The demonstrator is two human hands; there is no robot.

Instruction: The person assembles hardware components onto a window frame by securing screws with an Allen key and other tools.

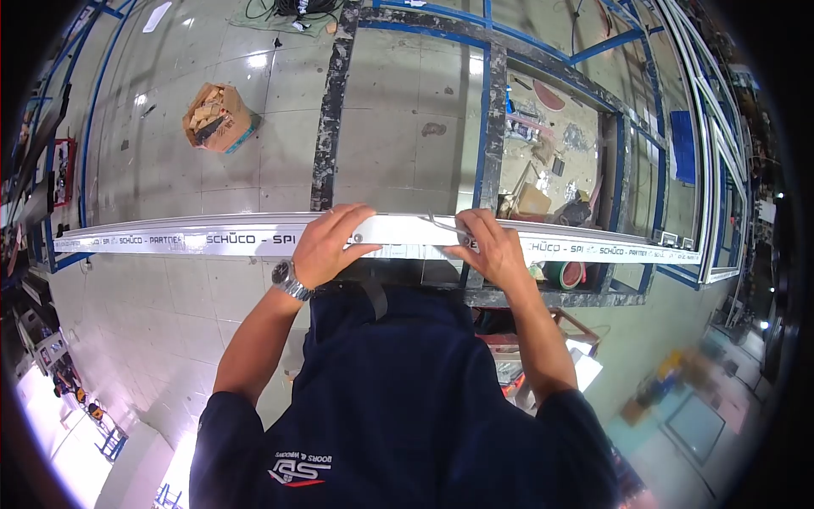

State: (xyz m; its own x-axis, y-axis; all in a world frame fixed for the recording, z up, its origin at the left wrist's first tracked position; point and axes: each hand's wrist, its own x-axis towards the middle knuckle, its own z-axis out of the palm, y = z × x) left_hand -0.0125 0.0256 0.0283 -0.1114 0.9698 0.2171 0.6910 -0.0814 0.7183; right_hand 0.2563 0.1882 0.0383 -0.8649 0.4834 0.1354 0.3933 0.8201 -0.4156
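White profile (246,240) lies crosswise over the blue-and-black frame (329,119), in front of the person. Small white plate (394,230) sits on it between the hands. Left hand (326,246): thumb apart from bunched fingers, pinching the plate's left end. Right hand (492,248): fingers curled close together at the right end, thin metal rod (445,226) beside them; can't tell if gripped. Carton (222,127) on floor beyond.

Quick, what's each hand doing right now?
Left hand: closed on one end of the short white piece.
Right hand: closed at its other end, a thin metal rod by the fingers.
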